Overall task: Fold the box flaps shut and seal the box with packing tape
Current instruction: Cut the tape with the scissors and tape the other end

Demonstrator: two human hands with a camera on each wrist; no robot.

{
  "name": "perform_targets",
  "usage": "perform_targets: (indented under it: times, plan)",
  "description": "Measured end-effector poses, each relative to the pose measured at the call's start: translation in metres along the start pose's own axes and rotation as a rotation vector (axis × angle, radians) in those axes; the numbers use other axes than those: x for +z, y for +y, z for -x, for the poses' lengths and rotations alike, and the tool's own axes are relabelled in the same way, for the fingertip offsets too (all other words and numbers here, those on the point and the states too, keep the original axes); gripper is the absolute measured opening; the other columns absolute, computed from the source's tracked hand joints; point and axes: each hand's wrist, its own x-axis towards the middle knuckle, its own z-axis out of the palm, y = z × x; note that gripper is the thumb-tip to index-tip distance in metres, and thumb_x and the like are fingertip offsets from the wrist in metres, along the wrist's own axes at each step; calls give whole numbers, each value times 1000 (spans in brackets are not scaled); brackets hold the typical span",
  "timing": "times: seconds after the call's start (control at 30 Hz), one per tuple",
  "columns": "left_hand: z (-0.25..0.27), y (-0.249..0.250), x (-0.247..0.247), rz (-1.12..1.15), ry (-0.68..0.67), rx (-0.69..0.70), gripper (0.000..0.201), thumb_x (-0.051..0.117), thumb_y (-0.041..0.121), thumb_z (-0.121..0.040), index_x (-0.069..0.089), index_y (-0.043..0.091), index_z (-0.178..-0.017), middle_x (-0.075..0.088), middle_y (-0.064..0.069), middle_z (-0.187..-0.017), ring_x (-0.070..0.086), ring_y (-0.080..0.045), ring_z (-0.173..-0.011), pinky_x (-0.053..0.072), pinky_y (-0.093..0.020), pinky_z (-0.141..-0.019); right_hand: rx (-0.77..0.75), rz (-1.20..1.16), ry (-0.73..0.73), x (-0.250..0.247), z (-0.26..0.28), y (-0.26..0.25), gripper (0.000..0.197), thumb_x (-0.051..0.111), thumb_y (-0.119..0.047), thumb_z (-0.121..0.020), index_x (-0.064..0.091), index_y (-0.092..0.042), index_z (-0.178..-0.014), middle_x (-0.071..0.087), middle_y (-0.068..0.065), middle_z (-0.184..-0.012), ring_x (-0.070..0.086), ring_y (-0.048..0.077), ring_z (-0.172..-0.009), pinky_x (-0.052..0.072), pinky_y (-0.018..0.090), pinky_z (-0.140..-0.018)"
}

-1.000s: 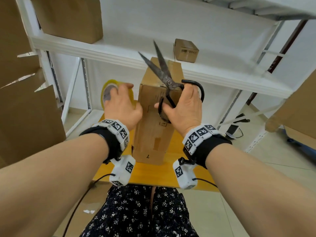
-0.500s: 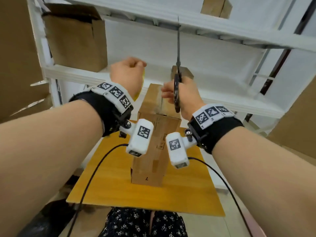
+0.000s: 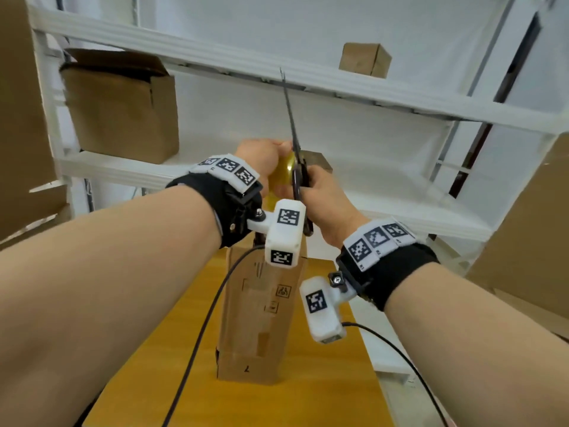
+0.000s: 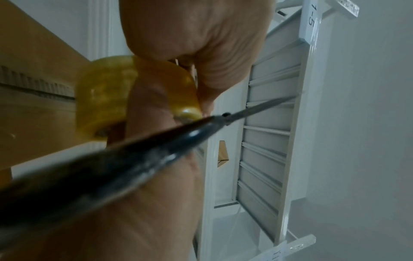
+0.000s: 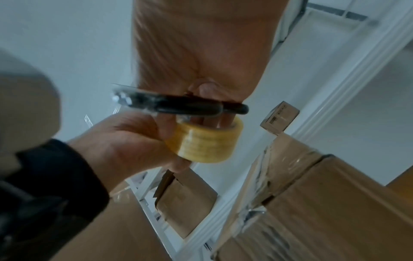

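A tall, narrow cardboard box (image 3: 258, 318) stands upright on the yellow table (image 3: 323, 396); clear tape covers its top (image 5: 290, 167). Above it, my left hand (image 3: 277, 149) grips a yellowish roll of packing tape (image 3: 281, 174). Right beside it my right hand (image 3: 311, 186) holds black-handled scissors (image 3: 292, 124), blades together and pointing straight up. In the right wrist view the scissors' handle (image 5: 178, 104) lies just over the roll (image 5: 205, 141). The left wrist view shows the roll (image 4: 100, 98) behind the scissors (image 4: 134, 155). No tape strand can be made out between roll and box.
White metal shelving (image 3: 338, 87) rises behind the table, holding a large open cardboard box (image 3: 123, 109) and a small one (image 3: 365, 60). Big cardboard sheets stand at the left (image 3: 18, 118) and right (image 3: 523, 241). Black cables (image 3: 200, 334) trail from my wrists over the table.
The scissors' blades, open a second ago, have come together. Both hands have risen from beside the box and met above it. My head has tilted upward.
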Motion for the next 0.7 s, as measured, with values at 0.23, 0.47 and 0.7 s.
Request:
perform_targets:
  times: [0.23,0.47,0.7]
  plan:
    - [-21,7,-5,-90,-79,-24,21,61,25,-95,67,19,-114,62,-10,-130,59,-17,-91,51,-37,-96,18,-118,2,-12,-18,-4,22,72,-24,-91,52,-17,-96,58,-2,-81,57,8,-62,46,18,-48]
    - [-43,-2,-11,-31,-153,-158,14,54,30,-100,67,30,-100,68,-4,-113,68,-25,-99,59,-43,-79,68,-157,-151,-17,-38,-5,34,73,-34,-92,56,-8,-105,64,2,-81,65,8,-58,51,23,-52]
    - [-61,-6,-14,-52,-174,-117,18,55,31,-99,72,31,-99,66,-1,-115,65,-27,-106,55,-55,-87,80,-105,138,-25,-71,-3,22,74,-17,-92,52,-19,-93,64,6,-102,65,25,-97,59,47,-90]
